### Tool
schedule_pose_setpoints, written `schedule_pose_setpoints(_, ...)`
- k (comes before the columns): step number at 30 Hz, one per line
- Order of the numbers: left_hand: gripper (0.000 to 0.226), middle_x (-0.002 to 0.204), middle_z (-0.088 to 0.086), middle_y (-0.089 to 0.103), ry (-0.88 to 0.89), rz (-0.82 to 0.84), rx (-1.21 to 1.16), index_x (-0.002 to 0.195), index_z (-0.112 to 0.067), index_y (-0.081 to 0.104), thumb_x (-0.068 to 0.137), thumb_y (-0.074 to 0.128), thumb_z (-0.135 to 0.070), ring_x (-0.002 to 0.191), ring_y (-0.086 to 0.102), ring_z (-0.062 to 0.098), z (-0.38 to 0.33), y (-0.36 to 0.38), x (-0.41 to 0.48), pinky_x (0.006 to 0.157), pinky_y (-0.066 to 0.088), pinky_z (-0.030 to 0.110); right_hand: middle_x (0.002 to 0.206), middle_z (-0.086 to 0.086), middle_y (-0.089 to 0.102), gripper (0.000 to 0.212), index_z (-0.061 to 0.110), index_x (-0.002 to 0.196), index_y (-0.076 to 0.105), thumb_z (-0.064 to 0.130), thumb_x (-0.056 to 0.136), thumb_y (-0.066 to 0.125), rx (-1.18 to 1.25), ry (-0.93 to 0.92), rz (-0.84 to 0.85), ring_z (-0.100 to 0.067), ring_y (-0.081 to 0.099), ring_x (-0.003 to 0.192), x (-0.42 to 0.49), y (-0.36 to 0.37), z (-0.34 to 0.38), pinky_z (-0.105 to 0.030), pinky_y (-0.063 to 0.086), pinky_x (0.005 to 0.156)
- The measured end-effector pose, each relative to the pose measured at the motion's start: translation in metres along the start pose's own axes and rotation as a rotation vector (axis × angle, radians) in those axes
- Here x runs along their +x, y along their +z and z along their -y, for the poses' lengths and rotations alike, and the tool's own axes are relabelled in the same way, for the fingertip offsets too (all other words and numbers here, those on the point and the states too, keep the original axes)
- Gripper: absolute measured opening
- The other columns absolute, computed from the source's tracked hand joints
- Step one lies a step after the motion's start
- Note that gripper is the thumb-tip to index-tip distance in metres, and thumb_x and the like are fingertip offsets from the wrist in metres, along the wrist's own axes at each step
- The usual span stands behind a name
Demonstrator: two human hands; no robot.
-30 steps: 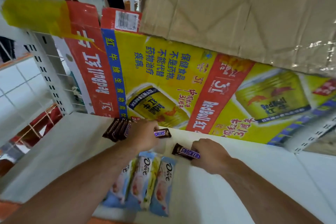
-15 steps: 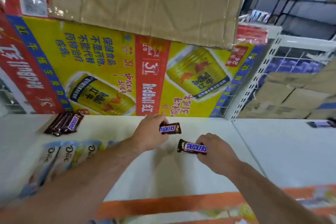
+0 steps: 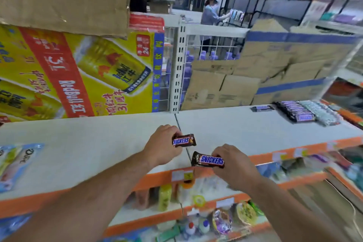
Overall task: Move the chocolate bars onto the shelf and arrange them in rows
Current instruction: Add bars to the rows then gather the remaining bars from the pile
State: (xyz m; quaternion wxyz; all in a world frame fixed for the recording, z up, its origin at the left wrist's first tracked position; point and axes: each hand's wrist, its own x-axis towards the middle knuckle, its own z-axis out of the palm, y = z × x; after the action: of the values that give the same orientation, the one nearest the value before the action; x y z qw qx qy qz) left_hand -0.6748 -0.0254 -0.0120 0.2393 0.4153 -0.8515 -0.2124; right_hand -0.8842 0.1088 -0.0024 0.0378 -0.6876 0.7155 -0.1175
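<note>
Firmly in left hand grip, Snickers bar; in right hand grip, second bar.

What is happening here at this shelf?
A person is stocking a white shelf. The left hand holds a Snickers bar and the right hand holds a second Snickers bar, both over the shelf near its front edge. A row of dark bars already lies farther right.

Left hand, right hand; now rightward, at shelf seam
</note>
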Motion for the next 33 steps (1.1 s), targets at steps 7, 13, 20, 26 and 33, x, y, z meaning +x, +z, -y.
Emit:
schedule_pose_setpoints(7,0.032,0.094,-0.008,0.053,0.088,0.072,-0.053,0.103,-0.028,0.060,0.073,0.072,-0.029,0.093,0.045,0.011,-0.057,0.054,0.042,0.073,0.034,0.025,0.096,0.007,0.055,0.023,0.026,0.104,0.061,0.026,0.082,0.064,0.039,0.126,-0.048,-0.015,0.050,0.094,-0.033,-0.019,-0.067,-0.030,0.042,0.073)
schedule_pose_setpoints(13,0.032,0.095,-0.010,0.053,0.129,0.123,-0.106,0.104,-0.028,0.061,0.074,0.072,-0.029,0.094,0.045,0.011,-0.079,0.103,0.098,0.076,0.038,0.027,0.099,0.010,0.053,0.025,0.029,0.108,0.060,0.026,0.084,0.062,0.053,0.216,-0.052,-0.011,0.046,0.094,-0.028,-0.024,-0.122,-0.030,0.044,0.074)
schedule_pose_setpoints(20,0.030,0.094,-0.008,0.055,0.176,0.152,-0.157,0.100,-0.027,0.062,0.071,0.072,-0.026,0.094,0.047,0.012,-0.101,0.154,0.193,0.077,0.041,0.027,0.104,0.009,0.055,0.028,0.028,0.111,0.060,0.025,0.084,0.062,0.011,0.287,-0.058,-0.012,0.046,0.103,0.024,-0.031,-0.202,-0.029,0.042,0.076)
schedule_pose_setpoints(26,0.028,0.092,-0.012,0.054,0.172,0.153,-0.219,0.098,-0.027,0.064,0.071,0.072,-0.021,0.089,0.052,0.011,-0.115,0.183,0.259,0.076,0.045,0.029,0.102,0.009,0.057,0.030,0.028,0.109,0.062,0.023,0.079,0.063,-0.006,0.324,-0.075,-0.014,0.049,0.104,0.067,-0.029,-0.260,-0.029,0.045,0.075)
schedule_pose_setpoints(33,0.029,0.093,-0.013,0.055,0.108,0.119,-0.231,0.096,-0.029,0.064,0.069,0.071,-0.020,0.091,0.052,0.010,-0.117,0.223,0.298,0.080,0.045,0.027,0.102,0.008,0.058,0.026,0.028,0.106,0.061,0.023,0.081,0.062,-0.018,0.301,-0.081,-0.016,0.050,0.102,0.108,-0.027,-0.332,-0.031,0.046,0.072)
